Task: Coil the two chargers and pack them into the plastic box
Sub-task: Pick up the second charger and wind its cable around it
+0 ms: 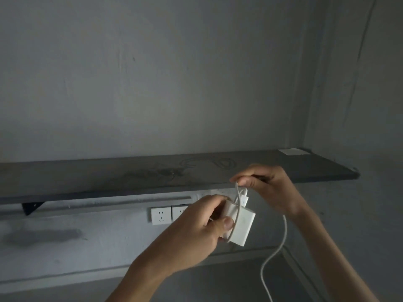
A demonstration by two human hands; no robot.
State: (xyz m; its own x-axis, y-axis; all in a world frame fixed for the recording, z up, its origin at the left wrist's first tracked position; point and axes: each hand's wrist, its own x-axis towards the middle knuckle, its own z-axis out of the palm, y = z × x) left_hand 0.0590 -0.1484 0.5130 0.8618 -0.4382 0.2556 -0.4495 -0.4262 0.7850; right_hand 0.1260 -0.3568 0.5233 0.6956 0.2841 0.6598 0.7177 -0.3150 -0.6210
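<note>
A: Nearest the lens: left hand [196,232], fingers curled round a white charger [244,225], thumb pressed on its broad face.

B: Orientation of the charger?

A: Held in mid-air in front of the shelf [87,177] edge, broad face toward the camera and tilted, free corner pointing down and right. It looks near square; the hand hides part of it, so I cannot tell the long axis.

B: Right hand [268,184]?

A: Above and just right of the charger, fingertips pinching the white cable [283,236]. From the pinch one strand drops across the charger's face to the left thumb. The rest hangs below the right wrist, running mostly vertical and curving left toward the bottom edge.

B: Counts?

A: Hands: two. Charger: one. Cable: one. Wall sockets [161,215]: two, side by side under the shelf, the right one partly behind the left hand. White paper [293,151]: one, at the shelf's far right end. Shelf bracket [30,207]: one, at left.
</note>
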